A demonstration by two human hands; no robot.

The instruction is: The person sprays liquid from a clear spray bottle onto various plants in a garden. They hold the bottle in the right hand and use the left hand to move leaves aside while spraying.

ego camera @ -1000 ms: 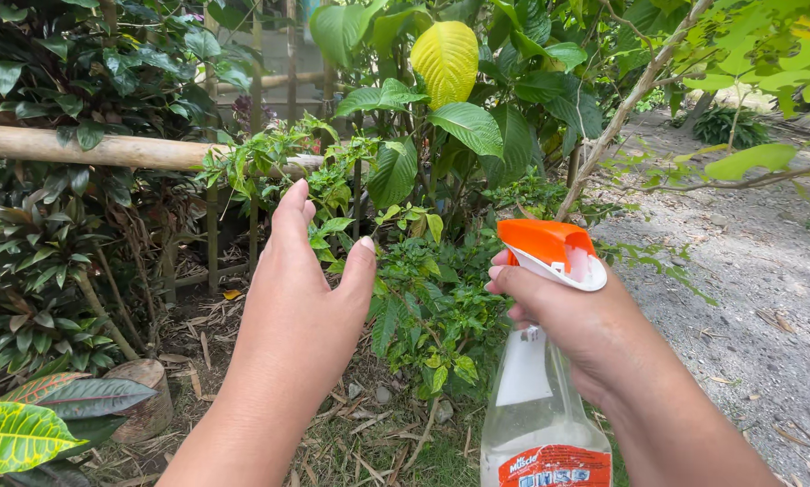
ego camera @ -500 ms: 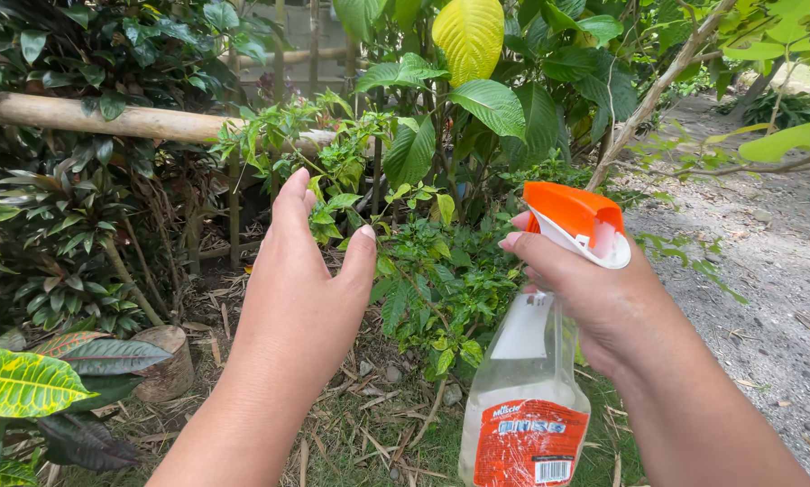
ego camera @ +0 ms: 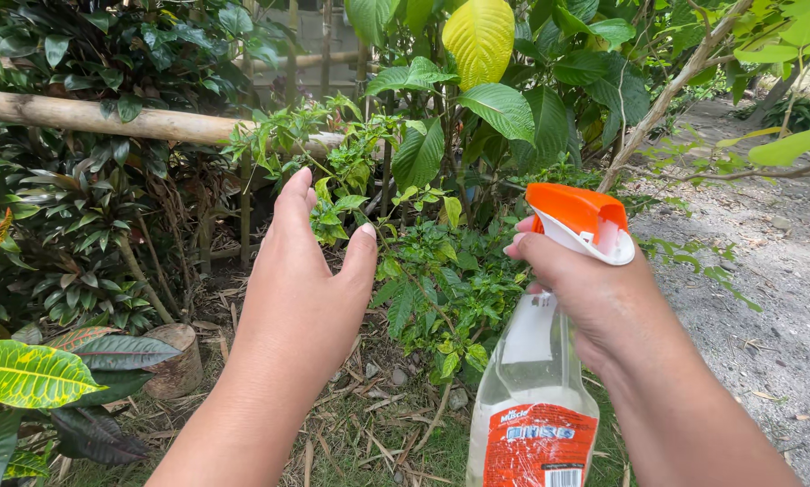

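My right hand (ego camera: 594,298) grips a clear plastic spray bottle (ego camera: 533,397) with an orange and white trigger head and an orange label, its nozzle turned toward the plants. A finger rests on the trigger. My left hand (ego camera: 301,289) is raised empty, fingers together and thumb apart, just in front of a small bushy green plant (ego camera: 432,289). The fingertips reach close to its upper leaves.
A bamboo rail (ego camera: 98,117) runs across the left behind dark foliage. A large yellow leaf (ego camera: 482,38) hangs at top centre. A variegated croton leaf (ego camera: 22,374) and a cut stump (ego camera: 175,361) sit at lower left. A gravel path (ego camera: 766,271) lies to the right.
The view has shifted slightly right and down. The bottle rose and tilted a little in my right hand. My left hand stays raised by the plant.
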